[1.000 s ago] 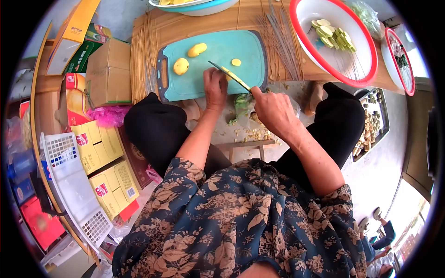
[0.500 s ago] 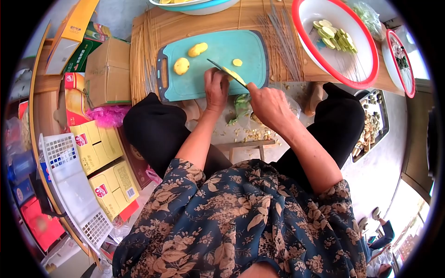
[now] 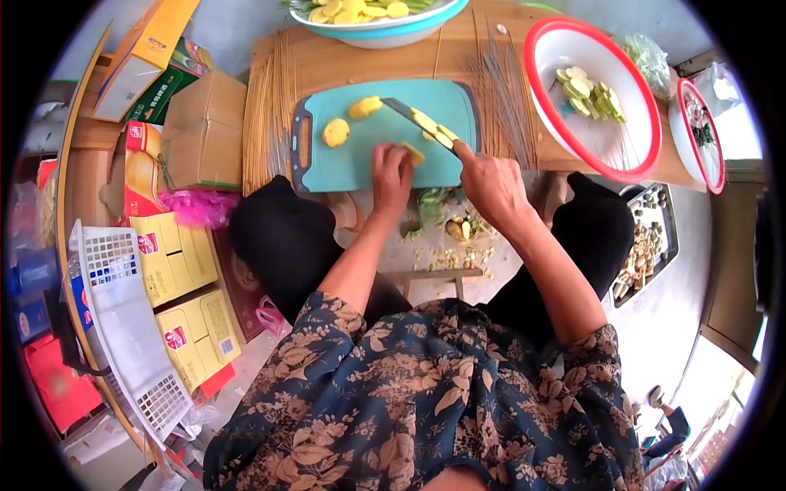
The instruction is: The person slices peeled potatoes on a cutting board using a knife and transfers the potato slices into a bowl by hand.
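Note:
My right hand (image 3: 494, 186) is closed round the handle of a kitchen knife (image 3: 398, 107), its dark blade tilted over the turquoise cutting board (image 3: 344, 168). Several pale yellow potato slices (image 3: 424, 122) cling along the blade. At the board's near edge my left hand (image 3: 392, 178) has its fingers bent against a cut piece of potato (image 3: 412, 153), which looks smeared by motion. Two peeled potatoes lie towards the left of the board: a rounder potato (image 3: 336, 132) and a longer potato (image 3: 365, 107) close to the knife tip.
Behind the board stands a bowl (image 3: 372, 34) heaped with yellow slices. A red-rimmed basin (image 3: 536, 98) with green slices is at the right, near thin metal skewers (image 3: 509, 98). Bamboo sticks (image 3: 260, 123) lie left. A tray (image 3: 655, 266) of skewered food sits on the floor.
The knife has lifted and now carries several slices on its blade. My left hand has drawn slightly down from it with the potato piece. The view has tipped up a little.

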Motion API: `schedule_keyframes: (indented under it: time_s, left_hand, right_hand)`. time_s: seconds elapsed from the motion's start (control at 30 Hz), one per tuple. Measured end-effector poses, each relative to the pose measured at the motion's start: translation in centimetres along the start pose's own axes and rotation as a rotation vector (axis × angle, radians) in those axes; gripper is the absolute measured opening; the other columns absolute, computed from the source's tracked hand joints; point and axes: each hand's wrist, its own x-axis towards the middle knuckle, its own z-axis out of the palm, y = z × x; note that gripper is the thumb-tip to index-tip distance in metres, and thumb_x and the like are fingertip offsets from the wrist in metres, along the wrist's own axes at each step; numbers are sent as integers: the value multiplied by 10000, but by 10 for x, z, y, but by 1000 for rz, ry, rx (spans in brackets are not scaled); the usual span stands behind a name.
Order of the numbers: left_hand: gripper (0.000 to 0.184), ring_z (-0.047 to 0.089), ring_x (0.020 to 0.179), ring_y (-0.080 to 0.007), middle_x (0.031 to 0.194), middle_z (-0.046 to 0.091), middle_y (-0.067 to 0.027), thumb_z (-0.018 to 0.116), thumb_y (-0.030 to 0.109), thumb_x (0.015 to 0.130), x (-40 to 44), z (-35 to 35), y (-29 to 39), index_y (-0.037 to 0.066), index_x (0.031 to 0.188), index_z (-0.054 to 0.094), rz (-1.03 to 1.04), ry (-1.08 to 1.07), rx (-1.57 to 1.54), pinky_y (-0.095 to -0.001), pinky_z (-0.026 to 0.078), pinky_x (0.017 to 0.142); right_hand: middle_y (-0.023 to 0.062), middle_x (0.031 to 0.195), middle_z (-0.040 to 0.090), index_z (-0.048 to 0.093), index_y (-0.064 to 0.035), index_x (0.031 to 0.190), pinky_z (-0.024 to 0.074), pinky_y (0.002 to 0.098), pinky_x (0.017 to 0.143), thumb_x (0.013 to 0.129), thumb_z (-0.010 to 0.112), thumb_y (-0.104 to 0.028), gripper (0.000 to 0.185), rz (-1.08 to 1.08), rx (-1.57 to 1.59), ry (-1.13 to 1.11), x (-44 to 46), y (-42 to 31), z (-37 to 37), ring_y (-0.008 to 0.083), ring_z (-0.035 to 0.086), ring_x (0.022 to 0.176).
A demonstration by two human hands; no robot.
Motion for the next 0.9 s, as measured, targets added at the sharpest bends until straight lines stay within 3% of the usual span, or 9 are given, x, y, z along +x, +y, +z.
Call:
schedule_keyframes:
  time_s: [0.13, 0.23, 0.37, 0.5, 0.57, 0.63, 0.7, 0.77, 0.9]
  left_hand:
    - [222, 563, 1015, -369, 1103, 550, -159, 661, 1, 841, 2, -8, 6, 35, 1056, 615, -17, -26, -24, -441, 485, 858]
    - [211, 562, 1041, -368, 1101, 569, -160, 656, 9, 855, 7, -16, 15, 30, 1059, 610, -44, -23, -40, -436, 480, 894]
    - [171, 561, 1043, -335, 1069, 597, -146, 647, 43, 875, 45, -42, 56, 34, 1043, 617, -4, 263, -80, -422, 474, 895]
    - [326, 543, 1120, -352, 1195, 580, -138, 715, 127, 844, 117, -68, 89, 57, 1151, 628, 347, 103, -25, -456, 434, 980]
    - [524, 459, 1316, -367, 1382, 523, -118, 696, 403, 888, 161, -67, 90, 96, 1300, 596, 493, -96, 101, -520, 353, 1077]
    - [597, 356, 1427, -364, 1506, 445, -105, 622, 520, 928, 197, -61, 88, 152, 1393, 555, 595, -216, 263, -535, 270, 1167]
    - [608, 320, 1453, -353, 1533, 420, -87, 608, 545, 922, 223, -51, 76, 181, 1404, 545, 633, -263, 324, -555, 241, 1182]
    - [619, 284, 1479, -343, 1560, 396, -70, 595, 571, 916, 244, -44, 62, 210, 1415, 535, 664, -311, 394, -574, 212, 1197]
    - [579, 313, 1472, -329, 1543, 413, -75, 598, 558, 918, 279, -35, 39, 225, 1389, 548, 672, -317, 428, -585, 201, 1200]
  right_hand:
    - [97, 848, 679, 548, -131, 1342, 510, 445, 710, 863, 699, -163, 502, -87, -110, 135, 8, 14, -17, 323, 681, 779]
    - [89, 851, 671, 554, -109, 1322, 476, 436, 751, 837, 736, -176, 523, -114, -129, 207, 17, 18, -26, 296, 673, 811]
    - [76, 855, 668, 553, -65, 1296, 448, 418, 788, 803, 768, -164, 547, -103, -166, 241, 27, 15, -40, 271, 662, 856]
    - [70, 914, 691, 543, -63, 1302, 440, 410, 814, 789, 781, -174, 576, -96, -182, 328, 47, 10, -55, 266, 658, 896]
    - [65, 944, 699, 550, -67, 1264, 438, 406, 828, 779, 788, -185, 552, -111, -194, 345, 62, 4, -69, 263, 655, 921]
    - [59, 955, 702, 559, -71, 1202, 431, 408, 840, 773, 793, -195, 504, -86, -224, 346, 79, -1, -78, 261, 653, 935]
    - [53, 955, 704, 555, -76, 1167, 425, 410, 850, 773, 793, -203, 477, -90, -246, 374, 96, -2, -82, 259, 652, 948]
    - [57, 890, 681, 492, -98, 999, 421, 413, 809, 838, 671, -117, 241, -128, -288, 441, 113, -1, -85, 258, 659, 891]
    - [72, 965, 704, 527, -63, 1146, 430, 411, 852, 863, 599, -74, 292, -170, -339, 515, 142, 1, -89, 240, 673, 922]
